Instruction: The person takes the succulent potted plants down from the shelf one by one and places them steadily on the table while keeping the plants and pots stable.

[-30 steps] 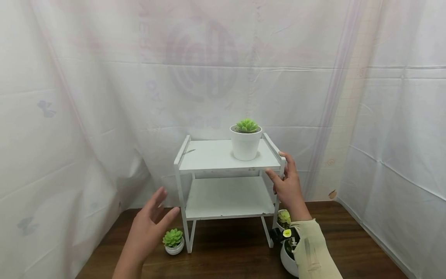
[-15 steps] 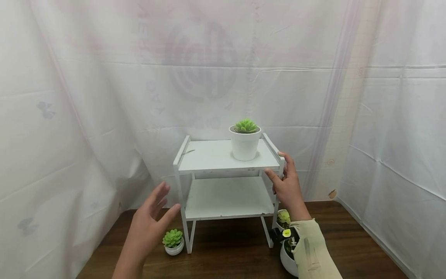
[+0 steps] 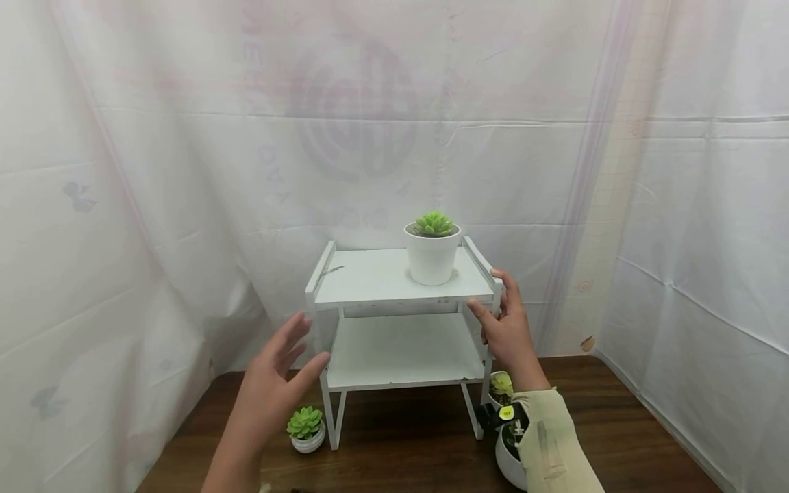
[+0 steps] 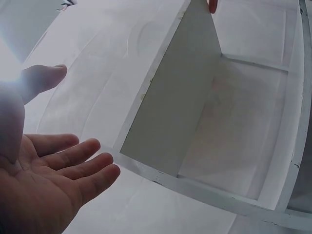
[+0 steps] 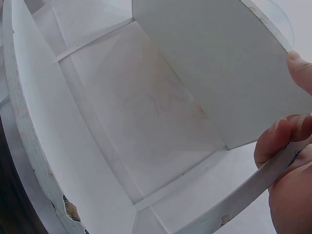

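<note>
A white two-tier shelf rack (image 3: 403,349) stands on the dark wooden table. My right hand (image 3: 511,332) grips its right front post near the top corner; in the right wrist view, curled fingers (image 5: 278,141) wrap round the white frame bar. My left hand (image 3: 271,383) is held beside the left front post, thumb and fingers spread, holding nothing. In the left wrist view that hand (image 4: 53,190) shows its palm, fingertips close to the frame. On the right part of the top board sits a white pot with a green succulent (image 3: 431,257).
Left of the rack's leg stands a small potted succulent (image 3: 306,431). At the right leg, another potted plant (image 3: 501,389) and a white round pot (image 3: 510,465) are partly hidden by my right wrist and sleeve (image 3: 555,438). White sheeting (image 3: 370,137) hangs behind.
My left hand has moved slightly up and right, so it now overlaps the left front post in the head view. My right hand keeps its grip on the rack.
</note>
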A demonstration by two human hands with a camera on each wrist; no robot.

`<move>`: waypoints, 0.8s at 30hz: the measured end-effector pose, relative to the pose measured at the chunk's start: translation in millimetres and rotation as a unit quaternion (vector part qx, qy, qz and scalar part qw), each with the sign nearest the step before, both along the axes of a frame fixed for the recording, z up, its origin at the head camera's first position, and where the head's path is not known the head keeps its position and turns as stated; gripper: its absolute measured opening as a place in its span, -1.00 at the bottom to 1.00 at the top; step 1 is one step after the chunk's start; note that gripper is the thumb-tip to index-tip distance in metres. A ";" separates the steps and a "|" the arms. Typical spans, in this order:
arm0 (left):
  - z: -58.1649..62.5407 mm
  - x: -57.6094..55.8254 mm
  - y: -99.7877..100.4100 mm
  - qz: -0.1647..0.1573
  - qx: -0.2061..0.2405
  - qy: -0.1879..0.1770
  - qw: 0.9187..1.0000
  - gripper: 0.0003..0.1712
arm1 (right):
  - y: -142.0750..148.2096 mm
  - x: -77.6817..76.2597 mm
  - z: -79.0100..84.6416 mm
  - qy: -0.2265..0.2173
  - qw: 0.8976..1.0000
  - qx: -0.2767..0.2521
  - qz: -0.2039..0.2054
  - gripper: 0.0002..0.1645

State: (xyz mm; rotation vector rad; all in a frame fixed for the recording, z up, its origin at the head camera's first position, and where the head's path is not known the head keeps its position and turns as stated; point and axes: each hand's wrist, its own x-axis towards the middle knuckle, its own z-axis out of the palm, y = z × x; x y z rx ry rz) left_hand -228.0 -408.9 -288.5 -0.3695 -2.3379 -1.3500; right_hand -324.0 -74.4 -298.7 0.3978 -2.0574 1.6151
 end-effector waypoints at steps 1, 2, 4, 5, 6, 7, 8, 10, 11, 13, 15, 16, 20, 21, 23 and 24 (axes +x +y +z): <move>0.5 -0.2 0.4 -0.002 0.000 0.000 1.000 -0.16 | 1.3 -3.2 -2.4 0.000 1.000 -0.002 0.001 -0.18; 1.0 -0.4 0.9 -0.003 0.000 0.000 1.000 -0.16 | 2.7 -6.8 -5.1 0.000 1.000 -0.003 0.001 -0.17; 1.9 -1.1 1.9 -0.004 -0.003 0.001 1.000 -0.16 | 5.2 -13.6 -10.2 0.001 1.000 -0.006 0.000 -0.16; 2.3 -1.6 2.3 -0.005 -0.003 0.001 1.000 -0.15 | 5.7 -15.1 -11.5 0.003 1.000 -0.006 0.000 -0.16; 2.7 -2.3 2.9 -0.005 -0.004 0.002 1.000 -0.15 | 6.1 -16.2 -12.4 0.005 1.000 -0.006 0.000 -0.16; 3.1 -3.0 3.4 -0.005 -0.006 0.001 1.000 -0.14 | 6.4 -16.9 -13.0 0.007 1.000 -0.005 0.000 -0.16; 3.5 -3.8 3.9 -0.005 -0.007 0.000 1.000 -0.14 | 6.4 -17.3 -13.3 0.007 1.000 -0.006 0.000 -0.16; 4.3 -5.7 4.6 -0.006 -0.006 -0.004 1.000 -0.12 | 6.2 -16.6 -12.7 0.005 1.000 -0.006 -0.002 -0.16; 4.7 -6.6 5.0 -0.006 -0.007 -0.005 1.000 -0.11 | 5.9 -15.6 -11.8 0.002 1.000 -0.006 -0.002 -0.16; 5.6 -8.2 5.8 -0.007 -0.009 -0.007 1.000 -0.10 | 4.5 -11.2 -8.4 -0.003 1.000 -0.007 -0.002 -0.16; 6.4 -9.4 6.5 -0.009 -0.009 -0.008 1.000 -0.09 | 2.2 -4.6 -3.6 -0.005 1.000 -0.005 -0.002 -0.17; 6.8 -9.7 7.1 -0.010 -0.011 -0.007 1.000 -0.09 | 1.0 -1.3 -1.3 -0.006 1.000 -0.004 -0.002 -0.18; 7.4 -10.9 9.3 -0.021 -0.010 -0.003 1.000 -0.09 | -2.6 8.8 5.5 0.001 1.000 0.003 -0.002 -0.19; 7.6 -11.2 9.9 -0.024 -0.010 -0.001 1.000 -0.10 | -2.8 9.4 5.8 0.002 1.000 0.005 -0.003 -0.19; 7.9 -12.0 10.8 -0.028 -0.005 -0.002 1.000 -0.10 | -3.1 10.3 6.6 0.005 1.000 0.004 -0.001 -0.19; 8.2 -12.4 11.2 -0.030 -0.003 -0.003 1.000 -0.10 | -3.1 10.1 6.7 0.006 1.000 0.004 0.000 -0.19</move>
